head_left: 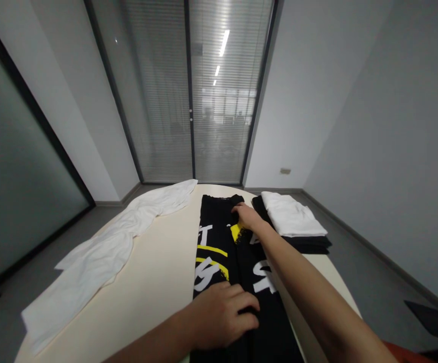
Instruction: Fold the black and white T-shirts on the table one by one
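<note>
A black T-shirt (237, 252) with white lettering and yellow print lies lengthwise on the table, its sides folded into a long strip. At the collar end, my right hand (247, 217) has its fingers curled on the shirt's right edge, apparently pinching the cloth. My left hand (224, 315) rests on the lower part of the shirt, its thumb apart from the loosely bent fingers. The left wrist and forearm cover part of the shirt's near left edge.
The pale rounded table (158, 267) carries a spread-out white garment (101, 257) along its left side. To the right sits a stack of black folded clothes (306, 244) with a white folded garment (290, 214) on top. Glass panels with blinds (188, 101) stand beyond.
</note>
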